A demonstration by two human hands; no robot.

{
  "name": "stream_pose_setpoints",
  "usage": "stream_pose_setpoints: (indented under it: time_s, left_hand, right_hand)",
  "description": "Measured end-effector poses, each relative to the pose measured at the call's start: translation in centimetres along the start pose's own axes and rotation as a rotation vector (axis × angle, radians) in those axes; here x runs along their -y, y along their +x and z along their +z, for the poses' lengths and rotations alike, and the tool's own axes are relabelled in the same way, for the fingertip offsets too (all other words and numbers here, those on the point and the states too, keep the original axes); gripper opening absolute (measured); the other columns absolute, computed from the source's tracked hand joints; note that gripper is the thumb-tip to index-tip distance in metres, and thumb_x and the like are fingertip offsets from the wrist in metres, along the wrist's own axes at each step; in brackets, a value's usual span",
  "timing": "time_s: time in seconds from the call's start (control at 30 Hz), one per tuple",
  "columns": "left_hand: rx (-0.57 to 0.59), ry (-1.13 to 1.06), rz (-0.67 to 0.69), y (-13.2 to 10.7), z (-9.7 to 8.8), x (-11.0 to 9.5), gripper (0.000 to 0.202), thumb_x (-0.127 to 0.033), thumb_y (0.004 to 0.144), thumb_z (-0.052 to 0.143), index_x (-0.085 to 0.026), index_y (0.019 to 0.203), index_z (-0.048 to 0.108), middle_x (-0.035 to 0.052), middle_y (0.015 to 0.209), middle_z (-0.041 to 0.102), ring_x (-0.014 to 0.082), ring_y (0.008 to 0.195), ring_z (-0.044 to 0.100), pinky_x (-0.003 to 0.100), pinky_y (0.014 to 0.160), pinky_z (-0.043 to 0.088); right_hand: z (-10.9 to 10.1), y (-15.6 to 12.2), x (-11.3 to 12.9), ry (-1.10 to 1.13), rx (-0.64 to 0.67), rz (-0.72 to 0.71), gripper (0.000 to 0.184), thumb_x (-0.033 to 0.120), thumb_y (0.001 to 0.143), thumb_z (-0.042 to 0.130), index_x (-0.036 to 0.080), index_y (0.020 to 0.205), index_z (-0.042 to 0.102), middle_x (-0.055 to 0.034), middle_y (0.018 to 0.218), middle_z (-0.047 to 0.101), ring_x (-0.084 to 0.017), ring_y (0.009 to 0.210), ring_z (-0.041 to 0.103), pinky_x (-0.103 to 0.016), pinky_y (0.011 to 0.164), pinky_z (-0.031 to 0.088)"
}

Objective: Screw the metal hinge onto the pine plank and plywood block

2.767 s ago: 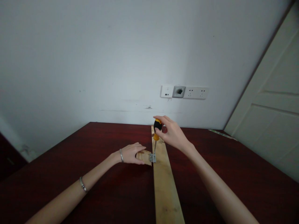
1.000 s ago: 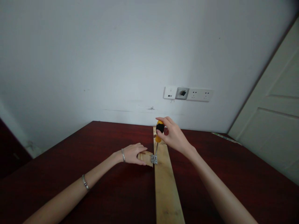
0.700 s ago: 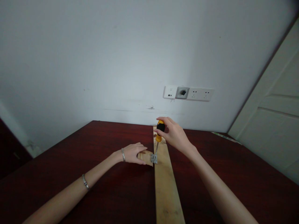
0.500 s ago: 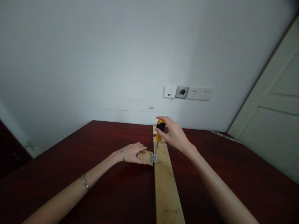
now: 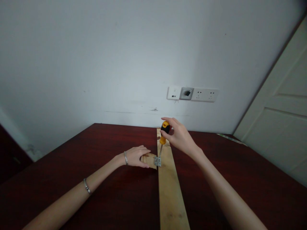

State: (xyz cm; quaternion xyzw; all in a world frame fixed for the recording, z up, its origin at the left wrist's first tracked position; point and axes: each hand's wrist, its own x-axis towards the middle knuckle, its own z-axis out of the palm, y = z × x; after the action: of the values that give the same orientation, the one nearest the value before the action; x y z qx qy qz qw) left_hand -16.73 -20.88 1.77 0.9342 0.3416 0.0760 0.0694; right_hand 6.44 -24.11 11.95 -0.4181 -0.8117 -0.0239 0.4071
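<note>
My right hand (image 5: 178, 135) grips a yellow-and-black screwdriver (image 5: 164, 130) by its handle, thumb and fingers around it. The screwdriver leans slightly, and its tip meets a small metal hinge (image 5: 157, 161). This hinge bridges a long wooden plank (image 5: 169, 185) and a short wooden block (image 5: 149, 160) on the plank's left. Around the block's left end, my left hand (image 5: 135, 156) is closed, thumb on the near side and fingers on the far side. Any screw under the tip is too small to make out.
The dark red tabletop (image 5: 115, 198) ends at a white wall (image 5: 129, 64). On the wall sits a row of sockets (image 5: 203, 95). A thin pale strip (image 5: 231, 139) lies near the back right corner, beside a white panelled door (image 5: 285, 111).
The right hand's fingers and the screwdriver handle have turned slightly. The tip stays at the hinge, and the left hand keeps its hold on the block.
</note>
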Motion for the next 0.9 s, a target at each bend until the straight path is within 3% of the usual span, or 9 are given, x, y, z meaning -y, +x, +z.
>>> stream_pose_setpoints:
  time_s: [0.2,0.4,0.63,0.73,0.9]
  left_hand:
    - [0.012,-0.008,-0.001,-0.01,-0.07,-0.01,0.072,-0.054,0.070,0.067,-0.011,0.125,0.051,0.0141,0.108,0.058,0.0271,0.101,0.056,0.036,0.087,0.046]
    - [0.014,0.005,-0.004,0.06,-0.29,-0.33,0.068,-0.053,0.071,0.067,-0.012,0.124,0.052,0.0135,0.110,0.058,0.0269,0.101,0.056,0.037,0.088,0.046]
    - [0.002,-0.002,-0.007,0.02,-0.02,-0.20,0.070,-0.053,0.070,0.068,-0.011,0.124,0.051,0.0141,0.110,0.058,0.0263,0.101,0.056,0.036,0.090,0.045]
    - [-0.007,0.001,0.004,0.00,0.01,-0.14,0.070,-0.054,0.070,0.068,-0.013,0.124,0.051,0.0133,0.109,0.059,0.0259,0.100,0.056,0.036,0.088,0.046]
    - [0.003,-0.005,0.009,-0.01,-0.13,-0.13,0.069,-0.053,0.070,0.067,-0.013,0.124,0.051,0.0130,0.110,0.059,0.0259,0.101,0.056,0.036,0.088,0.045]
  right_hand:
    - [-0.24,-0.08,0.30,0.020,0.005,-0.012,0.044,0.021,0.078,0.054,0.021,0.122,0.051,-0.0089,0.106,0.057,-0.020,0.084,0.059,-0.036,0.075,0.050]
    - [-0.20,-0.03,-0.03,0.004,0.016,0.010,0.040,0.037,0.080,0.060,0.025,0.118,0.055,-0.0072,0.099,0.056,-0.017,0.074,0.058,-0.035,0.072,0.050]
    - [0.05,0.05,-0.03,0.077,-0.001,-0.039,0.045,0.020,0.080,0.054,0.019,0.125,0.049,-0.0087,0.103,0.057,-0.020,0.091,0.057,-0.034,0.077,0.050]
    - [-0.02,-0.02,0.19,0.096,0.008,-0.038,0.045,0.016,0.079,0.051,0.020,0.123,0.050,-0.0084,0.104,0.056,-0.019,0.087,0.058,-0.031,0.071,0.051]
    - [-0.02,-0.08,-0.06,0.029,0.005,-0.015,0.041,0.034,0.082,0.058,0.023,0.121,0.053,-0.0069,0.097,0.054,-0.016,0.073,0.057,-0.035,0.074,0.051]
